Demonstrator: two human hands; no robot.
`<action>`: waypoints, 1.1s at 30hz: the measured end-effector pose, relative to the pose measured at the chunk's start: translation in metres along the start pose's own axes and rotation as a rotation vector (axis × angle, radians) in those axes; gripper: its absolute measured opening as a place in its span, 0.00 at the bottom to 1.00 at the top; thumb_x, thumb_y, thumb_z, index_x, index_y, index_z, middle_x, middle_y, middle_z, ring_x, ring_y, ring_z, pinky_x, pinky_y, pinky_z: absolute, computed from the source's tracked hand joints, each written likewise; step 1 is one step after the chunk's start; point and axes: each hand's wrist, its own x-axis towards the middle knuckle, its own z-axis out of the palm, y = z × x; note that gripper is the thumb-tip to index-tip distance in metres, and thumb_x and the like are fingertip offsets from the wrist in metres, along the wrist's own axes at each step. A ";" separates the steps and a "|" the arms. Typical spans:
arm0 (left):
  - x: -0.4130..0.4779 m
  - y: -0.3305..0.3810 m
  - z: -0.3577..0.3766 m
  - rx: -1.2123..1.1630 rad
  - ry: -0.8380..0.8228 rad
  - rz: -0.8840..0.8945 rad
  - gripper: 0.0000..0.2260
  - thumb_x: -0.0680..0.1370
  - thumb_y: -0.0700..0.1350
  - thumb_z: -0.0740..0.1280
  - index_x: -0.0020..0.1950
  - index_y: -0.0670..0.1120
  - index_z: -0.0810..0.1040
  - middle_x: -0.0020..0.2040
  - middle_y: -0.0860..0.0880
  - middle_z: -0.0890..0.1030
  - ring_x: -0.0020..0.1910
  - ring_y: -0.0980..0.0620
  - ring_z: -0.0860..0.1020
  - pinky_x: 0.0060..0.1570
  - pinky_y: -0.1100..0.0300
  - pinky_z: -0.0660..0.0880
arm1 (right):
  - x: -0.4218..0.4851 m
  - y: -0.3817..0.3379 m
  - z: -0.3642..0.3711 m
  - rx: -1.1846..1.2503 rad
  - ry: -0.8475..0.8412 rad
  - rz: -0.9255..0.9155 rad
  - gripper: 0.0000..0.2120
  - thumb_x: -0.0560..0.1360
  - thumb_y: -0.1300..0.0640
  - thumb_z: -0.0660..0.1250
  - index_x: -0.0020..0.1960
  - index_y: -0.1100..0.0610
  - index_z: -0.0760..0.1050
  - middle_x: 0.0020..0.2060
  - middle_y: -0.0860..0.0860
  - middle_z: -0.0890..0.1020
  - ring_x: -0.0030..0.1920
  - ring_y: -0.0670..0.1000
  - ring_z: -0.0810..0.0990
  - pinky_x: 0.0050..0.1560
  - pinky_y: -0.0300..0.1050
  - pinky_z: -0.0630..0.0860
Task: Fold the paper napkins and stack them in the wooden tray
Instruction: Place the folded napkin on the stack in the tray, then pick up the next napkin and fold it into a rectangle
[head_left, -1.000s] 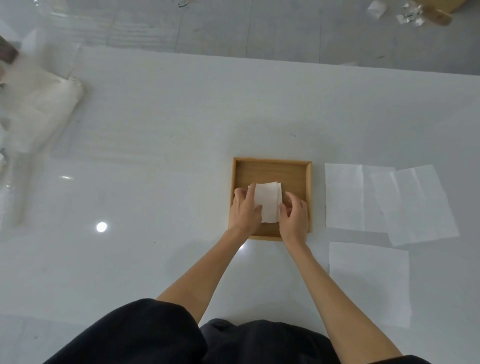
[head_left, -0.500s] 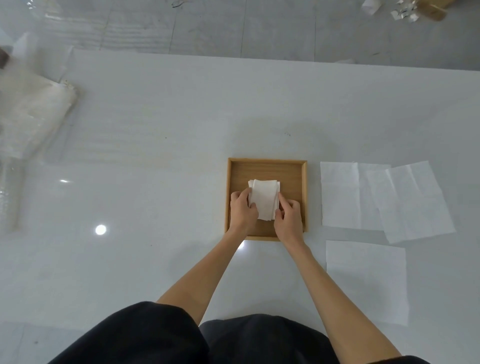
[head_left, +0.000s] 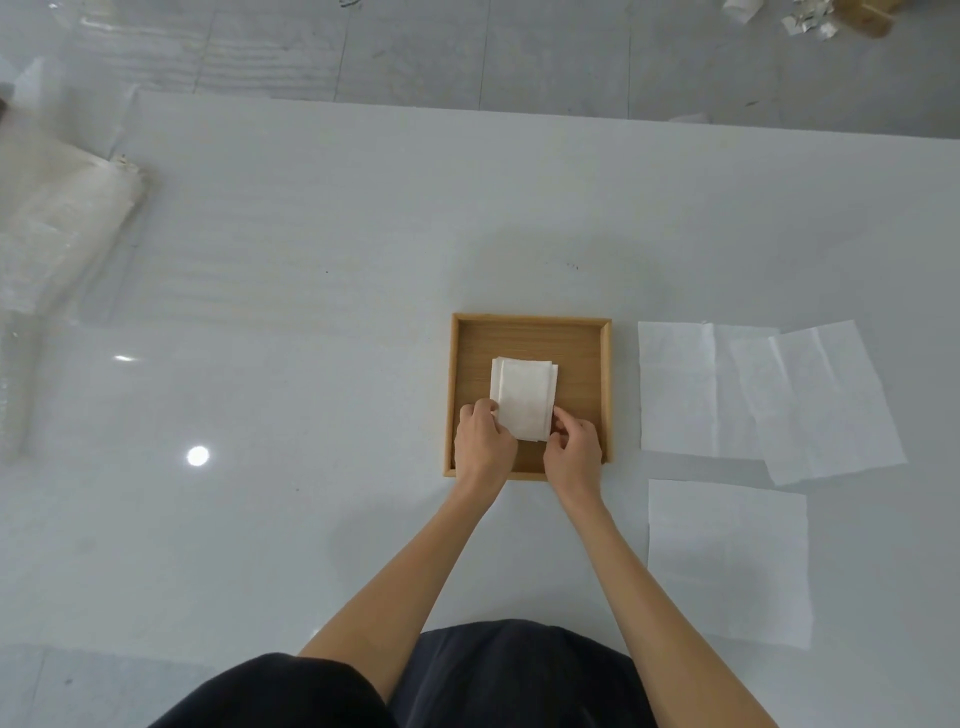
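A square wooden tray (head_left: 587, 332) lies on the white table in front of me. Inside it rests a small stack of folded white napkins (head_left: 523, 392). My left hand (head_left: 483, 444) pinches the stack's near left corner, and my right hand (head_left: 574, 457) pinches its near right corner. Both hands lie over the tray's near part. To the right of the tray, two unfolded napkins overlap: one (head_left: 680, 389) next to the tray, the other (head_left: 826, 400) slanted over it. A third unfolded napkin (head_left: 727, 561) lies flat nearer to me.
A crumpled clear plastic bag (head_left: 47, 228) sits at the table's left edge. Beyond the table's far edge is a grey tiled floor with scraps (head_left: 810, 21) at the top right. My dark clothing (head_left: 415, 680) fills the bottom.
Both hands have slid from the sides of the folded stack down to its near corners. More of the stack's top now shows.
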 end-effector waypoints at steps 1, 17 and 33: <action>0.000 0.000 -0.001 -0.003 0.004 0.000 0.16 0.79 0.35 0.59 0.66 0.42 0.74 0.62 0.46 0.75 0.57 0.47 0.76 0.53 0.59 0.72 | -0.001 0.000 -0.001 0.003 0.000 0.005 0.21 0.81 0.64 0.59 0.74 0.56 0.70 0.63 0.54 0.74 0.61 0.53 0.76 0.63 0.48 0.74; 0.018 0.015 -0.005 -0.066 -0.031 -0.078 0.19 0.73 0.35 0.60 0.63 0.44 0.75 0.57 0.46 0.74 0.51 0.46 0.76 0.47 0.55 0.75 | 0.015 -0.021 -0.003 -0.029 -0.024 0.097 0.25 0.82 0.55 0.58 0.78 0.55 0.62 0.72 0.55 0.65 0.69 0.56 0.70 0.69 0.53 0.69; -0.033 0.074 0.040 0.029 0.097 0.419 0.15 0.80 0.35 0.56 0.65 0.43 0.71 0.51 0.45 0.76 0.51 0.45 0.72 0.51 0.50 0.72 | -0.019 0.028 -0.121 0.206 0.368 -0.120 0.08 0.81 0.53 0.65 0.56 0.55 0.79 0.50 0.48 0.82 0.49 0.44 0.80 0.52 0.37 0.76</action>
